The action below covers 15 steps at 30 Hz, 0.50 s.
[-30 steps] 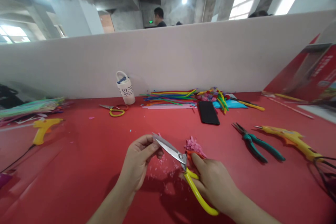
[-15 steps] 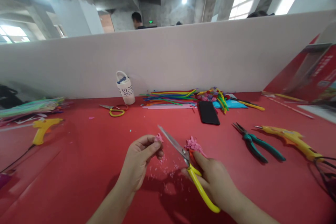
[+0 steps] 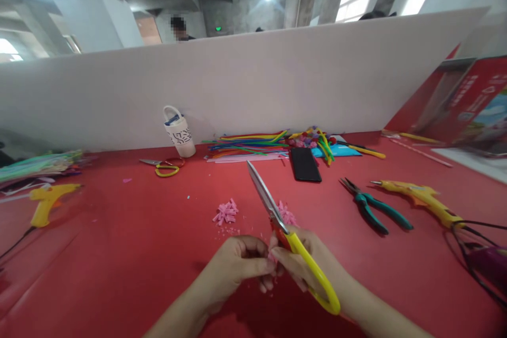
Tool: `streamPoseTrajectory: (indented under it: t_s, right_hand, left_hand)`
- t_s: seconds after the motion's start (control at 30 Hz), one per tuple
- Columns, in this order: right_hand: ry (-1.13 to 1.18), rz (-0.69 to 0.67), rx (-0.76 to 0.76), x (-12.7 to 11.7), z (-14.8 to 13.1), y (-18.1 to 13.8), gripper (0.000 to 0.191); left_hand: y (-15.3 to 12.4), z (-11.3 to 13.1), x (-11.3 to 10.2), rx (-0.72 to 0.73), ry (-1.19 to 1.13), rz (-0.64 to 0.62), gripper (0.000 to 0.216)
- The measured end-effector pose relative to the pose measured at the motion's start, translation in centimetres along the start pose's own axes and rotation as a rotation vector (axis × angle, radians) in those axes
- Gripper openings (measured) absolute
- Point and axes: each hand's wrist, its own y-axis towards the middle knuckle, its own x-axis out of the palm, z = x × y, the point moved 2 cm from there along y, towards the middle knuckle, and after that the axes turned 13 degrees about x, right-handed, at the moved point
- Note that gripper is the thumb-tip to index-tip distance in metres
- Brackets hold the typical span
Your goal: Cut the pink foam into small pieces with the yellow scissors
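My right hand [image 3: 317, 260] is wrapped round yellow-handled scissors [image 3: 292, 238], whose closed blades point up and away to the left. My left hand [image 3: 241, 263] is pinched on a small pink fuzzy piece [image 3: 271, 257], partly hidden by the fingers. The fingertips of both hands meet at this piece. Beyond my left hand, on the red table, lies a small pile of cut pink bits [image 3: 225, 213]. A second pink pile [image 3: 287, 214] lies partly behind the scissor blades. Fine pink scraps are scattered around the hands.
Along the white partition [image 3: 237, 84] are a white tumbler [image 3: 180, 137], another pair of scissors [image 3: 166, 170], coloured pipe cleaners [image 3: 249, 143] and a black phone [image 3: 304, 165]. Green-handled pliers [image 3: 372, 208] and a yellow hot-glue tool [image 3: 423, 198] lie right; a glue gun [image 3: 45, 206] lies left.
Both hands have come together and closer to me, the scissors turning steeper with their blades closed. The pink pile beyond my left hand is now uncovered. The view has shifted slightly right.
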Motion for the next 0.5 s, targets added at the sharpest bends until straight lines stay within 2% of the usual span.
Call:
streamPoseTrajectory:
  t_s: [0.1, 0.2, 0.3, 0.4, 0.5]
  right_hand:
    - [-0.033, 0.054, -0.021, 0.0, -0.2, -0.2, 0.007]
    - [-0.044, 0.088, -0.040, 0.1, -0.3, -0.4, 0.006]
    - [-0.047, 0.105, -0.044, 0.1, -0.3, -0.4, 0.010]
    - [-0.049, 0.096, -0.039, 0.1, -0.1, -0.3, 0.011]
    - [-0.052, 0.088, -0.034, 0.1, -0.1, -0.3, 0.010]
  left_hand:
    - [0.1, -0.2, -0.1, 0.010, 0.039, 0.029, 0.005]
    - [0.4, -0.5, -0.3, 0.055, 0.118, 0.127, 0.008]
    - [0.5, -0.2, -0.3, 0.132, 0.286, 0.185, 0.004]
    - [0.5, 0.5, -0.3, 0.198, 0.458, 0.197, 0.010]
    - [0.4, 0.9, -0.7, 0.141, 0.551, 0.264, 0.019]
